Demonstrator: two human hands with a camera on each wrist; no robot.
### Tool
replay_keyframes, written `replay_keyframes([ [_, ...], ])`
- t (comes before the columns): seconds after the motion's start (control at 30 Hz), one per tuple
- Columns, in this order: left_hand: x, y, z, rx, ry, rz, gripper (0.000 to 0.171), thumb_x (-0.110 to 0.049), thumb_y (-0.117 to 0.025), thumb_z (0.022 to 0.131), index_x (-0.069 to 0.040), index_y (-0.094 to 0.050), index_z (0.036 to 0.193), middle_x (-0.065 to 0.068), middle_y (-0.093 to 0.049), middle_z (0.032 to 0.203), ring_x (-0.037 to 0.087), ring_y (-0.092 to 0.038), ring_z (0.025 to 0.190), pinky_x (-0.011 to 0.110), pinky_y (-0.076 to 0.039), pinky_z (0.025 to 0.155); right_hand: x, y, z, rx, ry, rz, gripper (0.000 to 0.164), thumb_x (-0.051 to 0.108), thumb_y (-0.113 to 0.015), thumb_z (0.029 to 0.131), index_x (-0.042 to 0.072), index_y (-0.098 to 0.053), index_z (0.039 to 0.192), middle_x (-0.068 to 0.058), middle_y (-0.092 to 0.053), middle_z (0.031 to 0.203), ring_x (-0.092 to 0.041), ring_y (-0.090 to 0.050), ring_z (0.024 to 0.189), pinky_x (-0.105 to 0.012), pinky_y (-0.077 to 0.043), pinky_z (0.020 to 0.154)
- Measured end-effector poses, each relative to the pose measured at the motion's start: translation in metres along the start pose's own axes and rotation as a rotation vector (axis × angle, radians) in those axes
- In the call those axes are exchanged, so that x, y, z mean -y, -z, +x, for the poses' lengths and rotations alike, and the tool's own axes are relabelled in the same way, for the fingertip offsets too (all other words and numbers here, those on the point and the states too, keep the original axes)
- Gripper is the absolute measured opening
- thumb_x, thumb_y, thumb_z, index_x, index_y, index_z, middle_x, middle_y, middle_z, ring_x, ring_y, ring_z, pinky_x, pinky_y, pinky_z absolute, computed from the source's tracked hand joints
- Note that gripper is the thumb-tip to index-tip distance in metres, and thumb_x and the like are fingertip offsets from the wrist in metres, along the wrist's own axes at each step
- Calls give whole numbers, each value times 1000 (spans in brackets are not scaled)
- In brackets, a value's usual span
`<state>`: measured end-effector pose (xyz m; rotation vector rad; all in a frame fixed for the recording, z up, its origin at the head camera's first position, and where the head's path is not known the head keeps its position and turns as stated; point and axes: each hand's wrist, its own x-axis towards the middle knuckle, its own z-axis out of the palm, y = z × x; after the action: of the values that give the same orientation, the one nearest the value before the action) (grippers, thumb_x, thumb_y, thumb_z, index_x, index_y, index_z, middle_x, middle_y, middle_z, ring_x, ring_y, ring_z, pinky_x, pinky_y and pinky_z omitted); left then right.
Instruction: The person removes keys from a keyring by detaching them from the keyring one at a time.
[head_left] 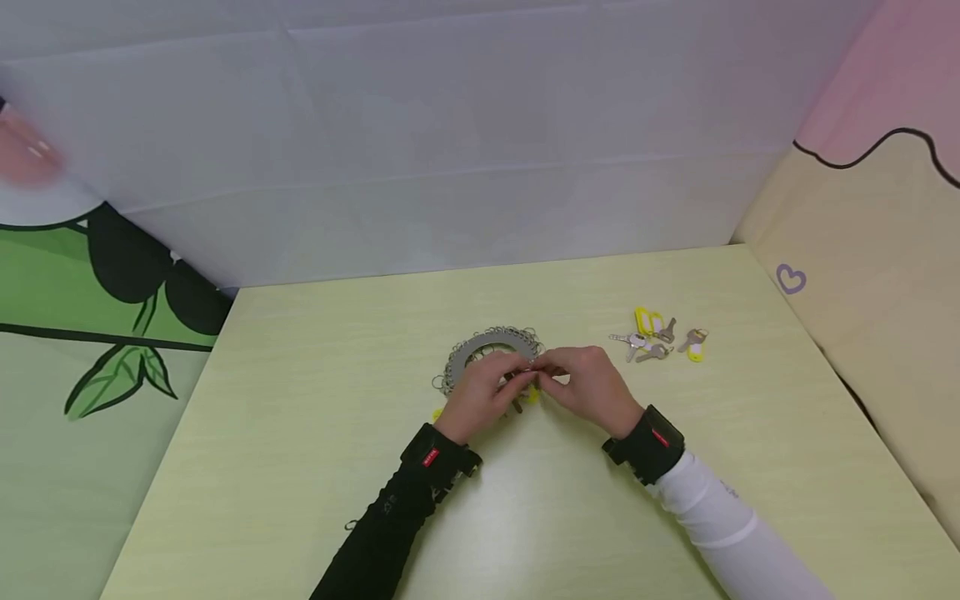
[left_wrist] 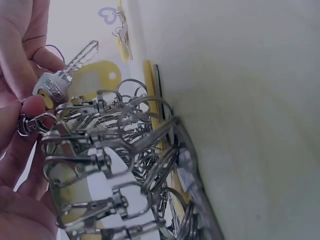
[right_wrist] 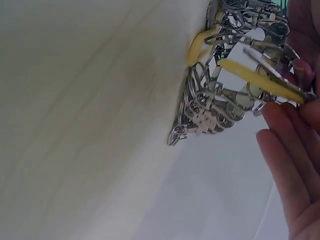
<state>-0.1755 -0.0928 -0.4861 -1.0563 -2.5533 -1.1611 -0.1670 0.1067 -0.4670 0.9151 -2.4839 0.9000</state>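
Observation:
A grey ring (head_left: 461,358), hung all round with small metal clasps, sits near the middle of the table. Over its near right side, the left hand (head_left: 483,392) pinches a small metal clasp (left_wrist: 36,123) between thumb and finger. Fingertip to fingertip with it, the right hand (head_left: 588,383) pinches a silver key (left_wrist: 52,90) with a yellow tag (right_wrist: 255,80). In the left wrist view, the key's toothed blade points up and away. More yellow tags (head_left: 437,414) show beside the ring, partly hidden by the left hand.
Right of the ring lies a loose group of keys (head_left: 651,350) with yellow tags; one tagged key (head_left: 693,340) lies slightly apart. The pale table (head_left: 315,400) meets a white cloth wall (head_left: 450,167) at the back, with printed cloth at both sides.

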Motion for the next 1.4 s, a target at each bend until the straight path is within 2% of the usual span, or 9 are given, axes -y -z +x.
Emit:
replay_keyframes([
  [0.13, 0, 0, -1, -11, 0, -2, 10, -21, -60, 98, -14, -66, 94, -3, -65, 81, 7, -51, 75, 34, -52, 64, -1, 0, -1, -5, 38, -13, 12, 10, -78, 81, 12, -78, 93, 0, -77, 82, -5, -67, 73, -29, -58, 61],
  [0.23, 1, 0, -1, -17, -3, -24, 10, -21, -60, 98, -14, -68, 95, -2, -67, 83, 6, -53, 76, 36, -54, 65, -1, -1, -1, -20, 50, 3, 12, 8, -76, 81, 11, -78, 93, -1, -77, 81, -4, -67, 72, -28, -59, 60],
  [0.33, 1, -1, -1, -25, -13, -30, 10, -21, -61, 97, -14, -68, 94, -2, -68, 84, 6, -54, 78, 36, -55, 66, -1, -3, -2, -41, -8, 52, 13, 5, -73, 81, 10, -78, 92, -3, -78, 82, -4, -68, 72, -28, -61, 62],
  [0.47, 1, -1, 0, -49, -32, -25, 8, -20, -64, 95, -14, -70, 94, -1, -70, 86, 7, -56, 80, 38, -56, 67, -1, -5, -3, -72, -125, 142, 10, 5, -73, 82, 10, -76, 90, -4, -78, 81, -3, -68, 70, -27, -61, 61],
  [0.57, 1, -1, 1, -64, -45, -25, 7, -20, -66, 94, -14, -71, 95, -1, -71, 88, 8, -57, 82, 38, -56, 68, -1, -6, -3, -88, -155, 182, 10, 5, -72, 82, 10, -75, 89, -4, -78, 79, -3, -69, 69, -28, -61, 60],
  [1.03, 3, 0, 1, -108, -87, -40, 6, -16, -71, 90, -13, -72, 94, 2, -73, 90, 8, -58, 84, 40, -56, 68, 2, -5, -5, -126, -110, 146, 11, 3, -72, 80, 11, -73, 86, -3, -77, 76, -5, -69, 70, -31, -61, 60],
  [1.4, 6, 0, 1, -124, -114, -31, 6, -16, -73, 88, -13, -73, 93, 1, -74, 89, 8, -59, 84, 32, -54, 69, 2, -5, -3, -143, -75, 140, 11, 1, -72, 79, 11, -72, 85, -4, -77, 76, -7, -69, 70, -33, -62, 60],
])
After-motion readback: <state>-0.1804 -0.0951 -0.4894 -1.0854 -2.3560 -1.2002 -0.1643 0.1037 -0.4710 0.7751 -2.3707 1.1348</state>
